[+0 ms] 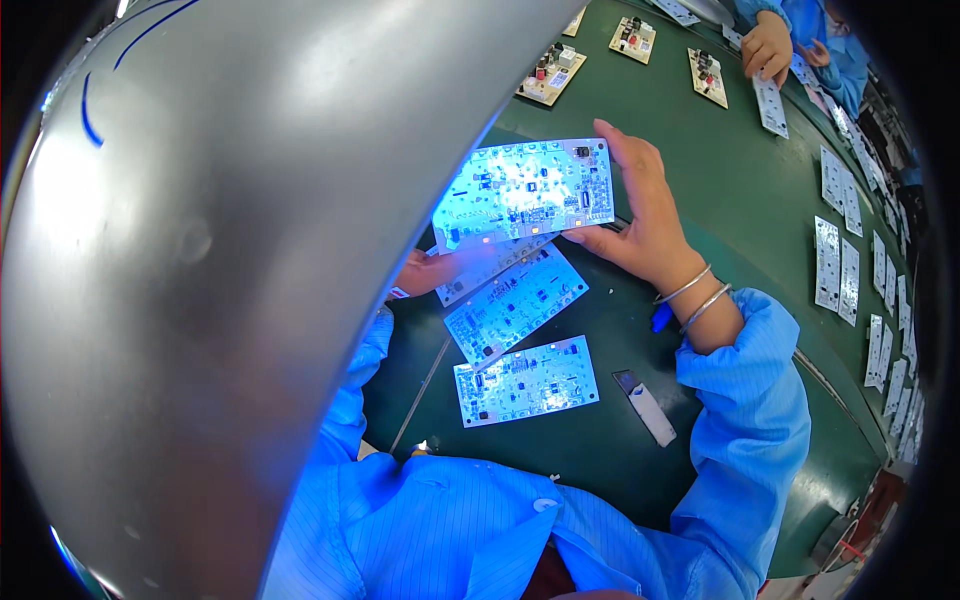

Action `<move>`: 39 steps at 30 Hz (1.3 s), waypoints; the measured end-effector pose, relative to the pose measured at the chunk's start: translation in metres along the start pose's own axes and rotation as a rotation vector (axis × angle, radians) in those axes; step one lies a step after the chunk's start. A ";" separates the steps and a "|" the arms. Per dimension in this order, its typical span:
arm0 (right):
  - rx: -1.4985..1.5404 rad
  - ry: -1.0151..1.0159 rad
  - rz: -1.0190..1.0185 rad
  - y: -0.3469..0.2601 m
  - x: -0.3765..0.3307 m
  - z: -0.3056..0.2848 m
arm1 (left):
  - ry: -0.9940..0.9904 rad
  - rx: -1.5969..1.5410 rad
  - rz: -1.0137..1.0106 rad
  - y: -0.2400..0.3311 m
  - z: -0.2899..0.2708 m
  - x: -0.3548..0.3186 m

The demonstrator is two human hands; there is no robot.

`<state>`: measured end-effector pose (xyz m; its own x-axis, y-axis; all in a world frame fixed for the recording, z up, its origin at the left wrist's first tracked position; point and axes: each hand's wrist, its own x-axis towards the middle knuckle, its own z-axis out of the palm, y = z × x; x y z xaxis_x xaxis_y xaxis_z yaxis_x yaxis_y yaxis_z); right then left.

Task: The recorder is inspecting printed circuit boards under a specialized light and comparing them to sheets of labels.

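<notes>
My right hand (650,210) grips a white circuit board (530,190) by its right end, fingers on the far corner and thumb at the near edge. Bright blue-white light falls on this raised board. My left hand (428,274) is at the board's lower left; its fingers are blurred and partly hidden by a big grey metal hood, so its grip does not show. Partly covered under the raised board is another board (480,272). Below it a tilted circuit board (517,305) overlaps a nearer circuit board (530,385) on the table.
The grey metal hood (200,300) fills the left side. A small flat white strip with a dark end (652,415) lies on the green table (740,190). Tan component boards (708,78) stand farther off. White boards (827,262) line the right, where a co-worker's hand (768,48) holds one.
</notes>
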<state>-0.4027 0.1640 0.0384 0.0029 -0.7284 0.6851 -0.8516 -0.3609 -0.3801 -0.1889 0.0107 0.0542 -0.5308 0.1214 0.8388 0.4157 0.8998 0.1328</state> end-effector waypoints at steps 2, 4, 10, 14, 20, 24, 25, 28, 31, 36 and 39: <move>0.015 0.005 0.019 0.000 -0.002 0.000 | -0.013 0.030 0.007 -0.003 0.000 -0.001; 0.019 -0.004 0.029 0.000 -0.004 -0.004 | -0.002 0.058 -0.091 -0.003 0.010 -0.005; 0.264 -0.006 0.163 -0.003 -0.008 -0.005 | -0.179 -0.449 -1.156 0.027 0.005 0.021; 0.808 -0.025 0.540 -0.011 -0.005 -0.013 | -0.016 -0.857 -1.402 0.032 0.011 0.024; 1.356 0.040 0.838 -0.030 0.013 -0.025 | -0.069 -1.201 -1.470 0.040 0.008 0.033; 1.324 -0.152 0.880 -0.025 0.013 -0.030 | -0.109 -1.209 -1.458 0.035 0.006 0.011; 1.352 -0.209 0.910 -0.021 0.009 -0.033 | -0.134 -1.231 -1.464 0.035 0.009 0.011; 1.420 -0.265 0.976 -0.015 0.007 -0.038 | -0.157 -1.283 -1.445 0.038 0.010 0.021; 1.480 -0.184 1.013 -0.008 0.007 -0.043 | -0.110 -1.128 -1.416 0.047 0.014 0.032; 1.274 0.252 0.974 0.027 0.017 -0.044 | -0.117 -1.100 -1.254 0.020 0.012 0.018; 1.212 0.430 1.090 0.037 0.018 -0.041 | -0.133 -0.963 -1.207 0.020 0.019 0.016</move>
<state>-0.4562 0.1616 0.0620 -0.5807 -0.7961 -0.1702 0.5053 -0.1885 -0.8421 -0.2024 0.0389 0.0604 -0.9270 -0.3705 -0.0578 -0.0192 -0.1070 0.9941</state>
